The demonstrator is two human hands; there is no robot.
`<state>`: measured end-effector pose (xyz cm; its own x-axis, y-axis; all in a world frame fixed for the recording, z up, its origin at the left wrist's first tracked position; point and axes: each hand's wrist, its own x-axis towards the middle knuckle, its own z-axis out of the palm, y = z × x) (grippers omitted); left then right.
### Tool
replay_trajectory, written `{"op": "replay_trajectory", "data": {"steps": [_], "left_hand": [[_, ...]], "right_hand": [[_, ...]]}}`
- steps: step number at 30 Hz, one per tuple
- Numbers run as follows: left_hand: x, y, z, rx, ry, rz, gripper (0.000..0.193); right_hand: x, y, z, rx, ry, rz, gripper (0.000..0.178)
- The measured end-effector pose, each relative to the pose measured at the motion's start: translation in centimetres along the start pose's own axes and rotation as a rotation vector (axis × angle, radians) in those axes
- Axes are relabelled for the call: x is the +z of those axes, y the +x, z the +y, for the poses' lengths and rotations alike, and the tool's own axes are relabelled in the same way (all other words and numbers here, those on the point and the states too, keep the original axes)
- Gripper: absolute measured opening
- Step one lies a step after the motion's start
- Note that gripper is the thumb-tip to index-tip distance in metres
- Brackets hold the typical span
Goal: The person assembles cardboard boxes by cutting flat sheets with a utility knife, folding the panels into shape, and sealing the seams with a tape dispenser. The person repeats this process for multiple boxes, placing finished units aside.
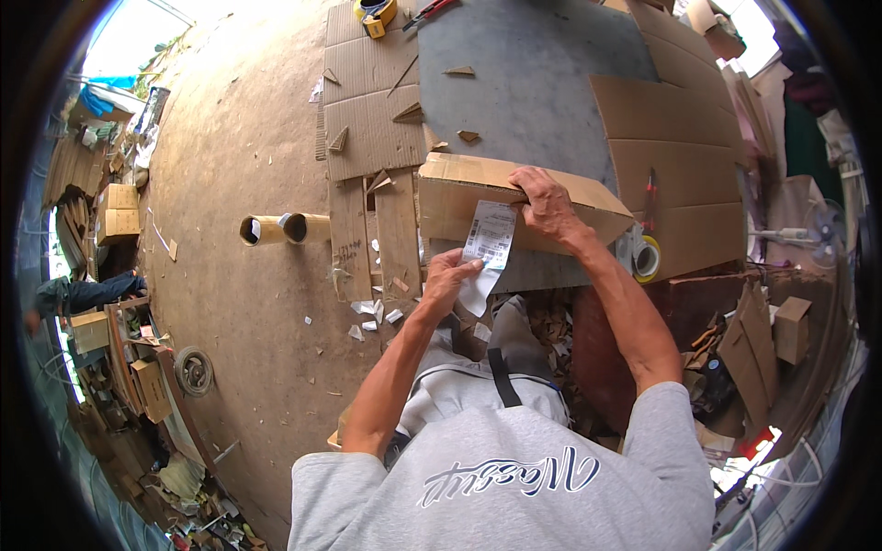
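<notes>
A long brown cardboard box [570,197] sits at the near edge of the work table, close in front of me. Between thumb and fingers, my left hand [448,278] pinches a white printed shipping label [491,235], which lies against the box's near side. Its lower end hangs loose and curls below the fingers. My right hand [549,209] grips the box's upper edge just right of the label, fingers bent over the top. The right thumb is partly hidden near the label's upper corner.
Flat cardboard sheets [675,174] flank the grey tabletop [533,55]. A red-handled tool [650,200] and a tape roll [647,259] lie to the right. Another yellow tape roll [375,16] is at the far edge. Cardboard tubes [308,228] stick out leftward; paper scraps litter the floor.
</notes>
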<state>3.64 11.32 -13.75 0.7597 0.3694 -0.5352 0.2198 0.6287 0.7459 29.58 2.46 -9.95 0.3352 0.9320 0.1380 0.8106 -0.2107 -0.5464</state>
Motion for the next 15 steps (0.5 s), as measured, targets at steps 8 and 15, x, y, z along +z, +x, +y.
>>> {"op": "replay_trajectory", "data": {"steps": [8, 15], "left_hand": [[1.0, -1.2, 0.1, 0.037, 0.007, 0.02, 0.013], [0.4, -0.2, -1.8, 0.009, 0.122, 0.076, 0.017]], "right_hand": [[-0.3, 0.2, -0.3, -0.015, -0.006, 0.014, 0.044], [0.0, 0.0, -1.1, 0.019, -0.076, -0.024, 0.049]]}}
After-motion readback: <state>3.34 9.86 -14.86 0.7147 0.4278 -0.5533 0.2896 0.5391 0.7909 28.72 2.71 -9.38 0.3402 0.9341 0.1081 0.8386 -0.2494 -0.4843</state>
